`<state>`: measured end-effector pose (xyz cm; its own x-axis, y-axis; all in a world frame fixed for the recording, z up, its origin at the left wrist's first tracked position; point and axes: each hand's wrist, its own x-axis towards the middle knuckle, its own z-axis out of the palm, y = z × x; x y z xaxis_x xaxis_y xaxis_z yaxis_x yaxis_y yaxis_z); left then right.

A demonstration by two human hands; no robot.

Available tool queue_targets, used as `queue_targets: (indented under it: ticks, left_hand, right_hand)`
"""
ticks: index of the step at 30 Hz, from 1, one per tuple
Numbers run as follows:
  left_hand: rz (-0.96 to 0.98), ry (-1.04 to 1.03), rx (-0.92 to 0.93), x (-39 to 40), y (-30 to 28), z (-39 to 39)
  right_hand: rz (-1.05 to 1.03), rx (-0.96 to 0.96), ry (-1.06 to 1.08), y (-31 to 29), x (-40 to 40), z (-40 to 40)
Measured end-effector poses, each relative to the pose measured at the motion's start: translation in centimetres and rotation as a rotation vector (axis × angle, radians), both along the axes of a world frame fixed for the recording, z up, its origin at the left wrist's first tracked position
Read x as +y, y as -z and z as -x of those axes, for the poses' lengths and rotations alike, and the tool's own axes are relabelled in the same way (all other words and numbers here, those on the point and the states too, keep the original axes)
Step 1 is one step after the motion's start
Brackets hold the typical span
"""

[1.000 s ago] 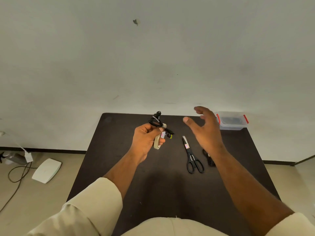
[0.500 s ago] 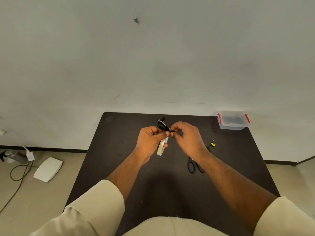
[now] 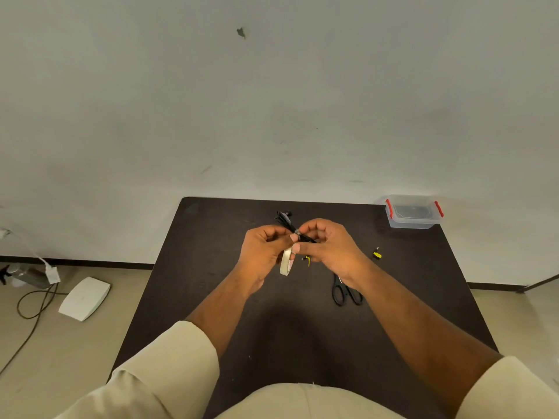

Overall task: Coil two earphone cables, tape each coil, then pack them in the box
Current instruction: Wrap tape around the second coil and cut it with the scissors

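Observation:
Above the middle of the dark table [image 3: 211,267], my left hand [image 3: 264,251] grips a black coiled earphone cable [image 3: 286,220] and a roll of pale tape [image 3: 286,261] that hangs below its fingers. My right hand [image 3: 329,246] meets it from the right and pinches the same coil where the fingers touch. A yellow-tipped plug [image 3: 307,259] dangles under the hands. The clear box [image 3: 413,212] with red latches stands at the table's far right corner, something dark inside it. Another yellow-tipped earphone piece [image 3: 377,254] lies on the table to the right.
Black scissors [image 3: 346,293] lie on the table under my right wrist. On the floor to the left are a white flat device [image 3: 84,297], a cable [image 3: 30,303] and a dark bottle [image 3: 24,275]. A plain wall rises behind the table.
My right hand came in from the right, where it was open above the table, and closed on the coil held by my left hand. The scissors are now partly hidden under my right wrist.

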<state>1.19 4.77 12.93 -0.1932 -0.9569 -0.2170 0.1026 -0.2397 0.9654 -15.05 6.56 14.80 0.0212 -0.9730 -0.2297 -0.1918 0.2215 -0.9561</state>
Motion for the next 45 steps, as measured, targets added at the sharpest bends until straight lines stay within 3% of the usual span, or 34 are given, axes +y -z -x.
queue_targets:
  ticks: [4, 11, 16, 23, 28, 38, 45]
  left_hand:
    - [-0.008, 0.033, -0.016, -0.1, -0.2, 0.1]
    - [0.095, 0.168, -0.141, 0.2, -0.1, -0.3]
    - [0.179, 0.095, -0.097, 1.0, 0.8, -0.1]
    - [0.290, 0.089, -0.175, 2.6, 1.4, 1.1]
    - [0.171, 0.131, -0.133, 3.6, 1.8, 1.7]
    - [0.110, 0.092, -0.144, 4.1, 2.8, 3.2]
    - [-0.134, 0.130, -0.295, 4.5, 4.8, 4.8]
  right_hand:
    - [0.138, 0.163, 0.040, 0.4, -0.2, -0.3]
    - [0.072, 0.073, 0.066, 0.3, -0.2, 0.5]
    - [-0.099, -0.323, 0.103, 0.5, 0.7, 0.6]
    - [-0.280, -0.630, 0.132, 0.6, 1.2, 1.2]
    - [-0.291, -0.641, 0.161, 0.3, 1.1, 2.2]
    - [-0.353, -0.635, 0.094, 1.9, 1.9, 4.3]
    - [-0.373, -0.391, 0.069, 5.2, 2.1, 6.3]
